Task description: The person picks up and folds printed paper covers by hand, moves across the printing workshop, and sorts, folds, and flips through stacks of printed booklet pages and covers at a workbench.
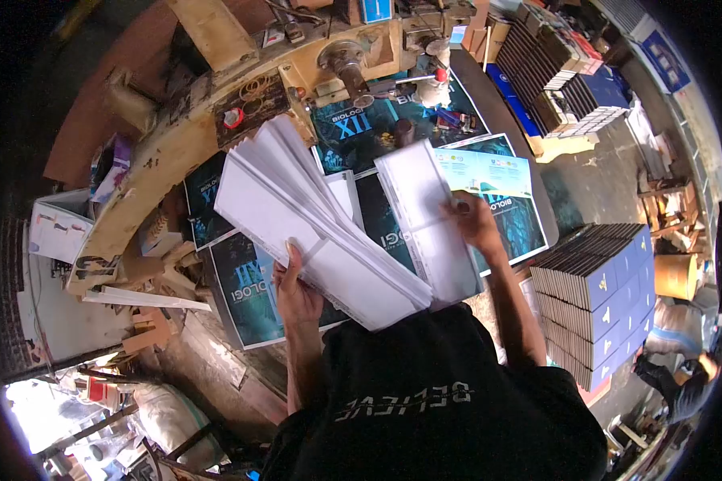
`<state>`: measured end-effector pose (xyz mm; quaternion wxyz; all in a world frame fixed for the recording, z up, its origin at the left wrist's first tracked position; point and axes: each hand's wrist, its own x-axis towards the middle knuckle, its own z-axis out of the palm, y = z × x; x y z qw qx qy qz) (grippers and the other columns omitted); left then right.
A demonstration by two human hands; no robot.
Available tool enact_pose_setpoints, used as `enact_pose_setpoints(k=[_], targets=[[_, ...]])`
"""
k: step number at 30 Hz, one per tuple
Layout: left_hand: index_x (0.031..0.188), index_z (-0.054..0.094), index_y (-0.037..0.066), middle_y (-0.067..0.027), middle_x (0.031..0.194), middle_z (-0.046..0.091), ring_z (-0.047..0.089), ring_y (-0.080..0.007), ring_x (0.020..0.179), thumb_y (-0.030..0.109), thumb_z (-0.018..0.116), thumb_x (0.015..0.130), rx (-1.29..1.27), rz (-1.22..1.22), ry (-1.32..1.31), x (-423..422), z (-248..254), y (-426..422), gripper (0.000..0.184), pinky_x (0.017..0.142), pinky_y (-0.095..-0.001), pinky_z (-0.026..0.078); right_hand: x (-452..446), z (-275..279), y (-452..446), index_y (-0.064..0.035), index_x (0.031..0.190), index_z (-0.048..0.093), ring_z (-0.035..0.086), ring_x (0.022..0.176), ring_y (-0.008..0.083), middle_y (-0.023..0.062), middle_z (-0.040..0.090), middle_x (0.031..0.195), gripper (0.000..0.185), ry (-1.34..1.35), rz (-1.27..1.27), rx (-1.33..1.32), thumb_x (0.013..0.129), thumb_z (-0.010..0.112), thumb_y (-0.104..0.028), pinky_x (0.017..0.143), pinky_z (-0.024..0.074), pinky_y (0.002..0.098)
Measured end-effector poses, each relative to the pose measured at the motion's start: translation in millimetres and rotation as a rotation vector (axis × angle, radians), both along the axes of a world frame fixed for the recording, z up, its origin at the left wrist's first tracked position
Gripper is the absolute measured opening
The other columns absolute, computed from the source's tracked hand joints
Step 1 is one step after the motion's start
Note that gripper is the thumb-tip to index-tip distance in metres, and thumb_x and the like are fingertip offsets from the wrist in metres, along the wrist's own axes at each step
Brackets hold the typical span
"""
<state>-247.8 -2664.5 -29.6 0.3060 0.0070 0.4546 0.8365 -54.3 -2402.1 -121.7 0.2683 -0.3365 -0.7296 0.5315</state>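
Observation:
My left hand [297,293] grips a thick, fanned bundle of white paper sheets [329,256] near its lower left edge, thumb on top. The bundle is tilted and its layers spread apart at the upper end. To the right, my right hand [477,220] is closed at the right edge of a thinner batch of white sheets [417,192], slightly blurred. Both lots of paper are above dark teal printed covers [249,280] marked "BIOLOGI XII", which overlap on the work surface. A light blue and yellow printed sheet [489,171] lies beside my right hand.
A wooden machine frame [321,64] with a metal shaft curves along the far side. Tall stacks of blue-covered books [594,297] stand at the right, with more bound stacks [553,72] at the upper right. Wooden pieces [148,298] jut out at the left.

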Motion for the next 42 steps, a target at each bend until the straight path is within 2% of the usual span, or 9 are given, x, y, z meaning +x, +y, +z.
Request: enact_pose_setpoints(k=[1,3,5,7,17,25,35,38,42], targets=[[0.134,0.041,0.006,-0.0129,0.125,0.055,0.058,-0.0275,0.11,0.024,0.061,0.091,-0.039,0.015,-0.023,0.9,-0.4,0.3,0.05,0.091,-0.0439,0.052,-0.3,18.3,-8.3,0.0043,0.105,0.062,0.065,0.07,0.0135,0.0125,0.07,0.083,0.028,-0.44,-0.069,0.318,0.088,0.068,-0.017,0.06,0.0508,0.0286],[0.133,0.041,0.006,-0.0129,0.123,0.056,0.059,-0.0268,0.108,0.024,0.061,0.091,-0.074,0.04,-0.046,1.2,2.6,5.2,0.05,0.09,-0.043,0.052,-12.5,40.8,-20.0,0.0043,0.109,0.061,0.065,0.072,0.0121,0.0122,0.071,0.085,0.032,-0.231,-0.067,0.482,0.088,0.068,-0.018,0.066,0.0523,0.0292],[0.126,0.047,0.002,-0.0121,0.117,0.059,0.061,-0.0246,0.104,0.014,0.064,0.089,0.107,-0.099,-0.051,5.0,12.0,8.4,0.042,0.09,-0.0402,0.052,-26.2,99.8,-40.9,0.0036,0.107,0.064,0.065,0.085,0.0134,0.0105,0.07,0.09,0.031,0.15,0.15,-0.331,0.087,0.07,-0.02,0.072,0.0522,0.0291],[0.127,0.046,0.002,-0.0123,0.117,0.059,0.06,-0.0248,0.106,0.014,0.064,0.089,0.083,-0.124,-0.024,7.6,9.4,10.4,0.044,0.09,-0.0407,0.052,-30.0,150.9,-56.8,0.0054,0.109,0.064,0.065,0.091,0.0172,0.0116,0.069,0.097,0.029,0.247,0.326,-0.645,0.087,0.068,-0.013,0.081,0.0505,0.0302],[0.128,0.046,-0.001,-0.0127,0.114,0.063,0.064,-0.0244,0.102,0.019,0.063,0.09,0.444,-0.35,-0.056,17.6,-11.6,19.2,0.046,0.089,-0.0402,0.053,-47.3,164.2,-67.9,0.0014,0.11,0.066,0.065,0.081,0.011,0.0082,0.07,0.091,0.042,0.397,0.754,-0.722,0.072,0.081,-0.008,0.077,0.0517,0.0251],[0.128,0.046,0.0,-0.0131,0.114,0.062,0.064,-0.0243,0.101,0.019,0.057,0.094,0.387,-0.252,-0.084,18.4,-11.5,24.3,0.041,0.088,-0.0401,0.055,-41.0,192.5,-91.3,0.0019,0.088,0.062,0.054,0.069,0.0048,0.0026,0.061,0.077,0.004,0.394,0.464,-0.34,0.086,0.065,0.002,0.059,0.0417,0.022],[0.12,0.054,0.001,-0.0079,0.11,0.063,0.062,-0.0176,0.097,0.008,0.062,0.089,0.067,-0.095,-0.003,20.4,-1.2,23.7,0.032,0.084,-0.0354,0.053,-33.4,196.7,-89.8,-0.0015,0.098,0.048,0.046,0.069,0.0039,0.0006,0.054,0.074,0.013,0.45,0.322,-0.457,0.091,0.058,-0.007,0.065,0.0377,0.0207],[0.111,0.06,0.001,-0.0067,0.103,0.065,0.061,-0.0143,0.09,0.009,0.067,0.086,-0.05,-0.058,0.066,23.4,11.2,25.5,0.027,0.078,-0.031,0.051,-39.2,194.0,-98.5,0.0004,0.101,0.048,0.051,0.057,0.0073,0.01,0.056,0.068,0.014,0.206,0.049,0.18,0.089,0.055,0.002,0.051,0.0427,0.0241],[0.105,0.062,-0.001,-0.0056,0.1,0.065,0.061,-0.0127,0.086,0.01,0.071,0.084,-0.19,-0.01,0.134,27.1,26.9,28.4,0.026,0.076,-0.0289,0.048,-38.9,193.2,-101.7,-0.0009,0.102,0.048,0.048,0.059,0.0038,0.0044,0.055,0.067,0.013,0.166,-0.081,0.156,0.091,0.055,-0.001,0.051,0.0385,0.0213]])
